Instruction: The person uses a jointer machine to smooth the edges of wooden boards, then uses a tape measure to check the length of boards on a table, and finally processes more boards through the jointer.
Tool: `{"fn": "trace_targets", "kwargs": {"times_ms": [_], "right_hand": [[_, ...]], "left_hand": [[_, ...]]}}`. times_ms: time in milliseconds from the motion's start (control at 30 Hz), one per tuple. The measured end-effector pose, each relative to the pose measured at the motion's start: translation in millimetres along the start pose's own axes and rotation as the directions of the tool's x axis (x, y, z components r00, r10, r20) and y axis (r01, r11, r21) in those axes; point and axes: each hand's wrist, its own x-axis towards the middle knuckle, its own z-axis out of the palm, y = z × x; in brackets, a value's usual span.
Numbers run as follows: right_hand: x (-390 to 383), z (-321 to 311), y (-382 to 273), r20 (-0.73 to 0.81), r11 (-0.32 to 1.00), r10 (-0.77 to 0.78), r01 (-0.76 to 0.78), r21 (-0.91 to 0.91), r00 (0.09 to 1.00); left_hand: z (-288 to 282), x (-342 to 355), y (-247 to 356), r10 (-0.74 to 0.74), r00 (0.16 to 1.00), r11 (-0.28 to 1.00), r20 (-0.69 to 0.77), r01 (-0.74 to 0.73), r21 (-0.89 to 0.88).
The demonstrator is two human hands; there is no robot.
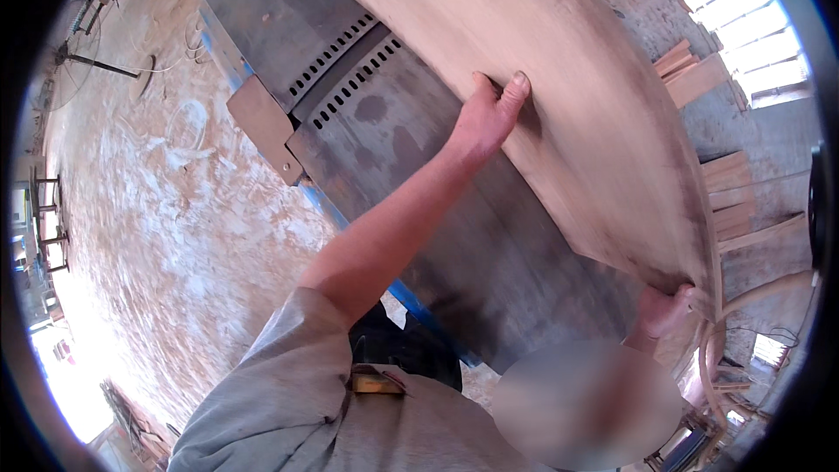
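A wide, pale wooden board (603, 122) stretches from the top of the view to the right, above the dark metal bed (419, 183) of a woodworking machine, which looks like a jointer. My left hand (491, 121) grips the board's near long edge, its thumb lying on the broad face and most fingers hidden. At the board's near end, my right hand (662, 313) is closed around the corner, with its fingers partly out of sight. Two rows of slots (354, 79) cross the metal bed beyond my left forearm.
A brown guard plate (262, 127) juts from the machine's left side, above a blue frame edge (323, 205). Dusty floor (183, 210) spreads to the left. Loose wood pieces (730, 192) and a pale hose (769, 287) are at the right. A fan (65, 57) stands far left.
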Motion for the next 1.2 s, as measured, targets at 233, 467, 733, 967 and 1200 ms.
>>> {"fn": "trace_targets", "kwargs": {"times_ms": [233, 467, 733, 967, 1200], "right_hand": [[8.6, 92.7, -14.6, 0.000, 0.894, -0.307, 0.289, -0.342, 0.952], [17.6, 176.7, -22.4, 0.074, 0.999, -0.037, 0.038, -0.013, 0.997], [21.2, 294.0, -49.1, 0.086, 0.943, 0.020, -0.047, 0.331, 0.996], [28.4, 379.4, -59.1, 0.109, 0.955, -0.181, 0.148, 0.257, 0.977], [26.9, 457.6, -70.7, 0.145, 0.963, -0.198, 0.165, 0.213, 0.969]], "left_hand": [[-53.2, 38.0, 9.9, 0.029, 0.997, 0.993, -0.069, -0.037, -0.109], [-117.1, 83.0, 26.7, -0.021, 0.999, 0.992, -0.036, 0.016, -0.129], [-193.8, 124.7, 38.5, 0.014, 1.000, 0.982, 0.022, -0.009, -0.187], [-244.3, 165.3, 55.4, 0.041, 0.999, 0.973, 0.001, -0.040, -0.225], [-290.0, 209.4, 64.3, 0.001, 0.996, 0.967, -0.091, -0.024, -0.255]]}}
